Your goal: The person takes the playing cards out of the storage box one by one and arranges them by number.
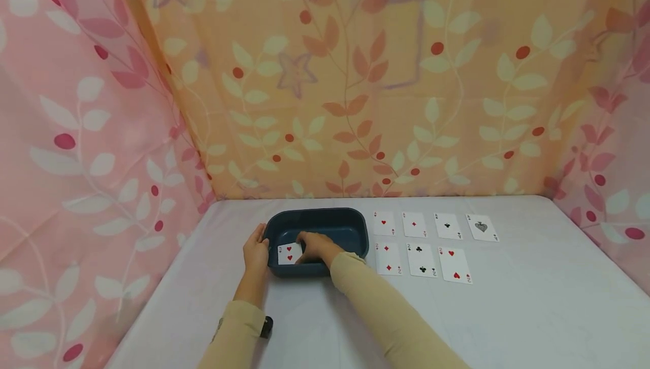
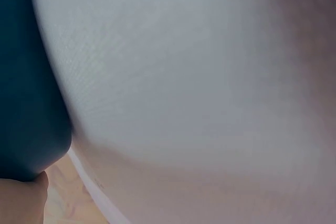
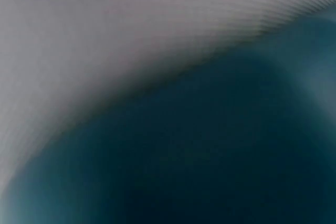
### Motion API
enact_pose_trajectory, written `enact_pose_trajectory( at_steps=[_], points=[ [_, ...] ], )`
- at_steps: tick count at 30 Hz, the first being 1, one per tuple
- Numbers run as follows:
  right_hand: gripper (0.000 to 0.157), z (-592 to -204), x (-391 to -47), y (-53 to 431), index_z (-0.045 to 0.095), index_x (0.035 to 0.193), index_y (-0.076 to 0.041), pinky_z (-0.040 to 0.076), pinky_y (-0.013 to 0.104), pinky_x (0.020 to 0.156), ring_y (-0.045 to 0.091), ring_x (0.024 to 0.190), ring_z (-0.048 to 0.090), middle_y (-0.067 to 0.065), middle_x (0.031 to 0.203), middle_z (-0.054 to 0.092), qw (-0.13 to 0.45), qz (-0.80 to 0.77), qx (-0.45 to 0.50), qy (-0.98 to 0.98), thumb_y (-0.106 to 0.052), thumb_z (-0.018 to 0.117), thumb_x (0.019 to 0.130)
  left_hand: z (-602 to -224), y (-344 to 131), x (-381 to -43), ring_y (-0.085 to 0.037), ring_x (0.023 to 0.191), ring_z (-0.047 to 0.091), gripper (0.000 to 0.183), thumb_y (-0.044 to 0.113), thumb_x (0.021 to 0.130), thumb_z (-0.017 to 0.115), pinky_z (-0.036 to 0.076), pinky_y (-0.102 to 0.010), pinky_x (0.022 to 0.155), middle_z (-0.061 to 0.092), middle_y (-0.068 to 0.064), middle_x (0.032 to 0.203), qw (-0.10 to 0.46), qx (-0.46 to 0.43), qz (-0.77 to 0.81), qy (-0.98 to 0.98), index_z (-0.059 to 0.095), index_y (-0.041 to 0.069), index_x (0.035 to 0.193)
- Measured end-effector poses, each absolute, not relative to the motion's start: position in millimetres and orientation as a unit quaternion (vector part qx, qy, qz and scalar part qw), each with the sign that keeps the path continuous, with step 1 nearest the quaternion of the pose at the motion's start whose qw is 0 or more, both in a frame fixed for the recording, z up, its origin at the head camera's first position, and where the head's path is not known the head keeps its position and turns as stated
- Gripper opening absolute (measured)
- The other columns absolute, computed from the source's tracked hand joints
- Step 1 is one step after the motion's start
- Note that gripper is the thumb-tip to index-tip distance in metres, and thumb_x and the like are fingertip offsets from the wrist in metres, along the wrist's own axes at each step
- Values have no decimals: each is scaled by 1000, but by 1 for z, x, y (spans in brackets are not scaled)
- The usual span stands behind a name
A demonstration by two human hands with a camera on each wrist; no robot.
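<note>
A dark blue rectangular tub (image 1: 317, 270) stands on the white-covered table. My left hand (image 1: 255, 249) grips its left end, with the thumb at the rim; in the left wrist view a fingertip (image 2: 22, 195) touches the tub's wall (image 2: 26, 87). Inside the tub, at the front left, lies a playing card (image 1: 286, 254) showing red hearts, its corner resembling a 3. My right hand (image 1: 317, 246) reaches in over the front rim and pinches that card at its right side, covering part of it. The right wrist view is blurred, showing mostly the tub (image 3: 199, 145).
Right of the tub lie face-up cards in two rows. Behind are the aces of hearts (image 1: 383, 224), diamonds (image 1: 414, 225), clubs (image 1: 448, 226) and spades (image 1: 482, 227). In front are twos of diamonds (image 1: 388, 259), clubs (image 1: 421, 260) and hearts (image 1: 455, 266). Patterned curtains (image 1: 325, 87) enclose the table.
</note>
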State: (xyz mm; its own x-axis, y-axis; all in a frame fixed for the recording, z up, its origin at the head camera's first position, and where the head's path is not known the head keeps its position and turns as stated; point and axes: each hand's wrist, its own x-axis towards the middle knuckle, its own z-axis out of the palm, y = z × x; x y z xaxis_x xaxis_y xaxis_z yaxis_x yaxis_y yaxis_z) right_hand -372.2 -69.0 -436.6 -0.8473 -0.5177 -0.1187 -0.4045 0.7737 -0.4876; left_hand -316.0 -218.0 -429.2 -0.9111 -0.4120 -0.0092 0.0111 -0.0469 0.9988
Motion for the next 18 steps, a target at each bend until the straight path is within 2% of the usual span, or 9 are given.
enact_pose_trajectory(
  at_steps=[6,9,12,15,18],
  points=[
    [50,-435,-370,-67,51,105,-11,46,35,80,22,82,54,5,91,59,139,-273,-225,925,-27,86,73,-430,-218,-315,-30,144,23,51,-11,99,31,18,-39,117,29,-20,154,157,140,-712,-670,26,-8,149],
    [52,-436,-370,-66,48,104,-9,45,31,74,19,77,52,4,86,55,137,-322,-221,910,-21,87,72,-431,-218,-316,-29,143,25,50,-11,98,32,19,-39,116,31,-20,153,157,144,-713,-668,28,-8,148],
    [48,-438,-372,-66,46,103,-6,45,27,66,17,70,51,5,81,53,137,-401,-228,877,-8,84,73,-432,-218,-316,-29,143,25,50,-11,99,31,19,-39,116,30,-19,154,152,149,-715,-666,27,-7,149],
    [43,-439,-374,-66,46,101,-3,46,24,57,15,62,51,7,74,53,145,-474,-234,836,6,78,75,-431,-218,-317,-27,144,24,50,-9,100,31,19,-39,116,30,-17,155,148,155,-715,-666,26,-5,150],
    [39,-439,-376,-66,47,104,-1,47,23,54,13,57,52,6,71,57,157,-509,-225,816,9,74,78,-431,-218,-318,-27,144,24,51,-9,100,31,19,-39,116,29,-17,155,147,155,-715,-665,26,-5,150]
  ],
)
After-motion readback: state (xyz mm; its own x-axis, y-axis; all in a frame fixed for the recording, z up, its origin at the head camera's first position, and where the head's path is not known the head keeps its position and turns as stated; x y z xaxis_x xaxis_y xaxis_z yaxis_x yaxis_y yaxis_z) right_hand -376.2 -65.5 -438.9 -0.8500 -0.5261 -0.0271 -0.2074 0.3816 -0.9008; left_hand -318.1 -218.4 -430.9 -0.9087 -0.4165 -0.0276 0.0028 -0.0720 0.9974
